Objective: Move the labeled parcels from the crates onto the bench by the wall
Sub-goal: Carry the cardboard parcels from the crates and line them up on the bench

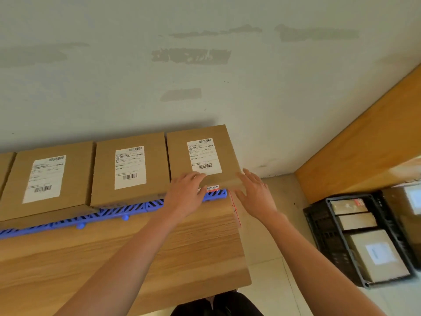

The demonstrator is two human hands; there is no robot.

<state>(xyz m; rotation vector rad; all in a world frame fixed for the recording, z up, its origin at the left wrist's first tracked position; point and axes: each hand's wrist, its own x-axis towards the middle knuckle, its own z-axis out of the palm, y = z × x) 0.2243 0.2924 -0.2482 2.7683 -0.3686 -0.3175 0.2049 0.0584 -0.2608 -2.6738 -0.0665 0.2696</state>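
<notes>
Both hands reach to the rightmost cardboard parcel on the wooden bench against the wall: the left hand lies flat on its near edge with straight fingers, and the right hand, fingers spread and relaxed, rests against its near right corner. Two more labeled parcels lie beside it in a row on a blue plastic pallet. Further parcels sit in a black crate on the floor to the right.
</notes>
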